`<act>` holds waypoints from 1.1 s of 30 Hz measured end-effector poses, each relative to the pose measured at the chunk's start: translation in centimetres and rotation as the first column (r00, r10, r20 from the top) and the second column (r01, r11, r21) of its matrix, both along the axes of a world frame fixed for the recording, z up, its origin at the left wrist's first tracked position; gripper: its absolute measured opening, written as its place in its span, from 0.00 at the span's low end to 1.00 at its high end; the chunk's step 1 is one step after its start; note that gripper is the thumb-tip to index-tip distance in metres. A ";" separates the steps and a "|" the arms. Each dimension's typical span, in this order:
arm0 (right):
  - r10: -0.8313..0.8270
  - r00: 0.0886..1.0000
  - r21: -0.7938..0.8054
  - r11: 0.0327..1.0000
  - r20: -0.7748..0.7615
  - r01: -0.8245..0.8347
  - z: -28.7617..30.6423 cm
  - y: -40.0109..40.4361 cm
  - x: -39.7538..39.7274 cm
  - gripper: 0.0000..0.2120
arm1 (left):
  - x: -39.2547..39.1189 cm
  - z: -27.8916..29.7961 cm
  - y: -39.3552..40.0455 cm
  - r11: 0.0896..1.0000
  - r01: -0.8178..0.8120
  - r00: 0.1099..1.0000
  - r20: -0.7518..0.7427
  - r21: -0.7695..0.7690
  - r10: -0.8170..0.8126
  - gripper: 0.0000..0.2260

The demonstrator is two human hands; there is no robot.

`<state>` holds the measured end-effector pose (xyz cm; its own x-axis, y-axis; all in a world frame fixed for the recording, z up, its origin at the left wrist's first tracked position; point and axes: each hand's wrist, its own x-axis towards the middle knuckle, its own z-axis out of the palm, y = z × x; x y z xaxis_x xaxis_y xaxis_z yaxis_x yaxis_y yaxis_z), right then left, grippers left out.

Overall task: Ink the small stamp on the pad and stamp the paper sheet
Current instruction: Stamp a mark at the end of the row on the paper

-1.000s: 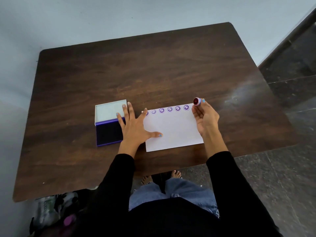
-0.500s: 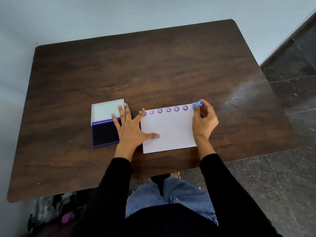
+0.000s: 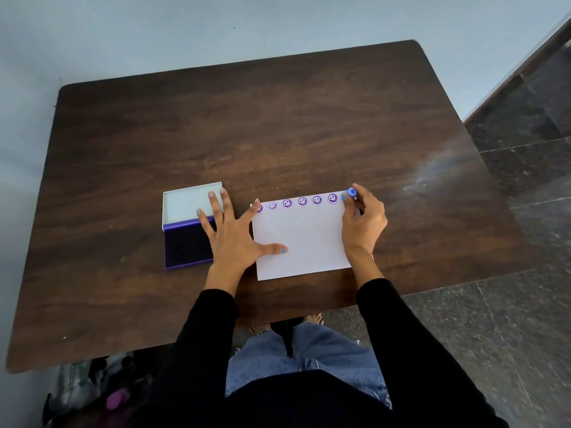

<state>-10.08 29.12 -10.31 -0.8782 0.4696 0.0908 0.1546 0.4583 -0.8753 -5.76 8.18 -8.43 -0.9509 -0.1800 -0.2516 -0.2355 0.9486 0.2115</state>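
Observation:
A white paper sheet (image 3: 304, 239) lies on the dark wooden table (image 3: 278, 134), with a row of several purple smiley prints along its far edge. My right hand (image 3: 363, 225) pinches the small blue stamp (image 3: 351, 192) and holds it face down on the sheet's far right corner. My left hand (image 3: 236, 234) lies flat with fingers spread, its thumb on the sheet's left part and its fingers over the open purple ink pad (image 3: 185, 242). The pad's white lid (image 3: 185, 202) is folded back.
The table's near edge runs just below the sheet. Dark stone floor (image 3: 509, 273) lies to the right, a pale wall behind. A bundle of bags (image 3: 92, 390) sits on the floor at the lower left. My legs in jeans are under the table.
My right hand turned the stamp from face up above the corner to face down on the sheet's far right corner. My left hand stayed flat on the sheet and pad.

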 end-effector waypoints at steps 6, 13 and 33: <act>0.028 1.000 0.085 0.996 0.001 -0.028 0.1 -0.3 0.1 0.13 | 0.0 0.1 0.0 1.000 0.001 1.000 0.009 0.001 -0.001 0.48; 0.021 0.999 0.040 0.999 0.032 -0.022 0.3 -0.4 -0.1 0.13 | 0.0 0.3 0.0 1.000 0.004 1.000 0.023 -0.004 -0.004 0.49; 0.000 0.997 0.121 0.993 0.082 -0.009 1.4 -0.5 -0.6 0.10 | -0.4 -0.4 -0.1 1.000 -0.012 1.000 0.027 0.009 0.012 0.50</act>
<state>-10.70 28.59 -8.94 -0.8870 0.4556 0.0750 0.2207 0.5611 -0.7978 -6.13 8.11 -8.84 -0.9415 -0.1893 -0.2790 -0.2529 0.9437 0.2132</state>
